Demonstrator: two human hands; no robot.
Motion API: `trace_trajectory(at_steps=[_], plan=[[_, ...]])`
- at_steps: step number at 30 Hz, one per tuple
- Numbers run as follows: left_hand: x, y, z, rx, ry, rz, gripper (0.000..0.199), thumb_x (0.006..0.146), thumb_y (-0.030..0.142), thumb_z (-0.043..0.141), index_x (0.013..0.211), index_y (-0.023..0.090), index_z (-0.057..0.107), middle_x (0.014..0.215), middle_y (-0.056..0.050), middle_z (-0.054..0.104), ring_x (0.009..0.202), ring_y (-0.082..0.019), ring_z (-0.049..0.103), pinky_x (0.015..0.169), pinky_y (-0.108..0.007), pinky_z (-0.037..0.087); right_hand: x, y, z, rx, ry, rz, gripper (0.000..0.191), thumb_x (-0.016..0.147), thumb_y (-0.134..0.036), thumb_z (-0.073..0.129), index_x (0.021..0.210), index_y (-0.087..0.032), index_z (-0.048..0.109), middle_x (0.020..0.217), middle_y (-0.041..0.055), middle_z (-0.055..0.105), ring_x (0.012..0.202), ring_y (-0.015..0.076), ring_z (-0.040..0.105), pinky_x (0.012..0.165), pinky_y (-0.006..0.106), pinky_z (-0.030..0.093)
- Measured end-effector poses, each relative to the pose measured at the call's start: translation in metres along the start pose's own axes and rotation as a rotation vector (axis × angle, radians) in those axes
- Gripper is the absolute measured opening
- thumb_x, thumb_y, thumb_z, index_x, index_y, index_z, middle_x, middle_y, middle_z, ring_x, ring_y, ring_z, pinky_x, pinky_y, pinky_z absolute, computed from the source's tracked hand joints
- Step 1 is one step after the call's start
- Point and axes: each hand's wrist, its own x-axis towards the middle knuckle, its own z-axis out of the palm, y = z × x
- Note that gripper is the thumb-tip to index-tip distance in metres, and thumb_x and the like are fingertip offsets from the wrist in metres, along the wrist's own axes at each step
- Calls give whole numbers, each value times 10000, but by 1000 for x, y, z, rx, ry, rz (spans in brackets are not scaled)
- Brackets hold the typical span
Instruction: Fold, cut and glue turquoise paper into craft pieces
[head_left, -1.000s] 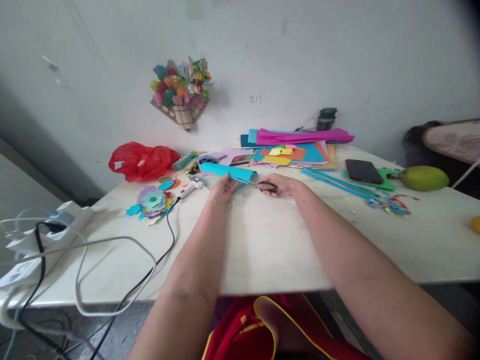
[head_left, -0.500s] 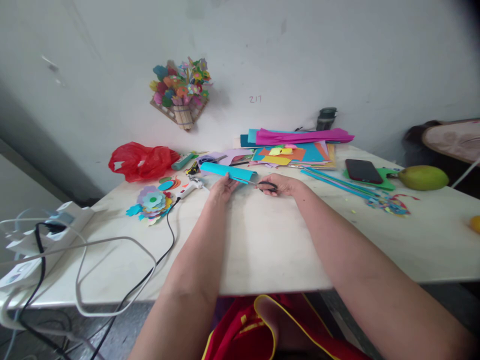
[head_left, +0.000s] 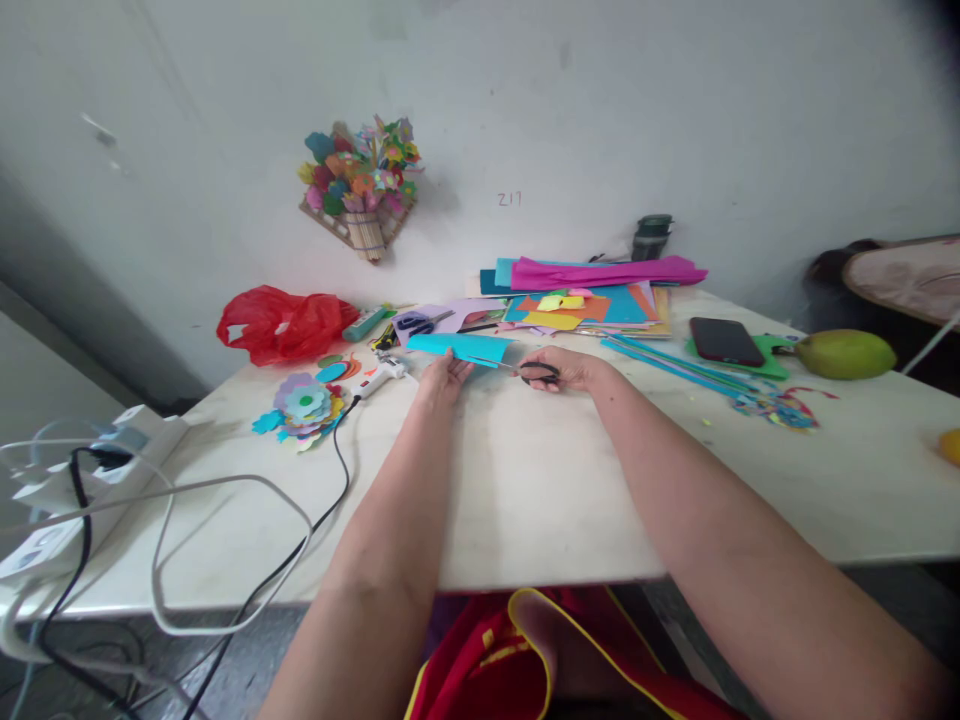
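A sheet of bright blue paper [head_left: 469, 348], curled along its length, is held above the table by my left hand [head_left: 448, 377], whose fingers grip its lower edge. My right hand [head_left: 559, 370] is closed round the black handles of a pair of scissors [head_left: 538, 372]. The scissor blades point left and meet the right end of the blue paper near its lower edge. Left of my left hand lies a white glue gun [head_left: 384, 375] with a black cord. Behind the blue paper rest dark blue scissors [head_left: 424, 322] on purple paper.
Paper flowers [head_left: 304, 400] and a red plastic bag [head_left: 281, 325] are on the left, near a power strip [head_left: 45, 540] with loose cables. Stacked coloured sheets [head_left: 630, 305] lie at the back. Blue strips [head_left: 667, 365], a phone [head_left: 726, 342] and a green fruit [head_left: 846, 355] are on the right.
The blue paper's left end has dipped and shifted slightly right, and the sheet looks flatter. My right hand and its scissors have moved very slightly.
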Motion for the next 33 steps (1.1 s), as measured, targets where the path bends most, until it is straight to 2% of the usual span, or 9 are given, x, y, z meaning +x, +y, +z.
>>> trace_trajectory(at_steps=[3,6,13,23,33], plan=[[-1,-1,-2,16,-37,59,163,854,83,460,728,157,533,665,-38,640,696,-150,631,732,-292,506,-1,3,-3,2,-10,-19,171,757,-247,553,850,-103,566,458,-19,515,336,50,383,308,158,231],[-1,-1,-2,47,-84,65,149,851,98,472,739,153,554,681,-44,651,714,-160,632,739,-306,511,-2,4,-4,-12,-5,-19,185,763,-258,551,870,-108,561,470,-19,526,327,46,383,302,159,223],[-1,-2,-2,72,-106,73,140,834,98,496,726,151,567,688,-39,651,745,-162,635,740,-305,522,-5,-1,-1,-63,2,-8,227,756,-313,571,873,-119,558,489,-23,537,316,37,388,292,153,213],[-6,-2,1,49,-82,36,57,803,96,539,791,141,573,719,-42,649,713,-153,647,728,-298,537,-1,0,-1,-74,0,9,238,759,-336,576,878,-131,556,506,-26,542,317,36,395,288,150,210],[-8,-1,4,54,-50,37,134,822,86,514,715,140,572,685,-68,642,811,-192,642,780,-313,506,0,0,-1,-119,4,-4,208,754,-332,577,783,-128,549,471,-24,516,319,38,390,303,157,220]])
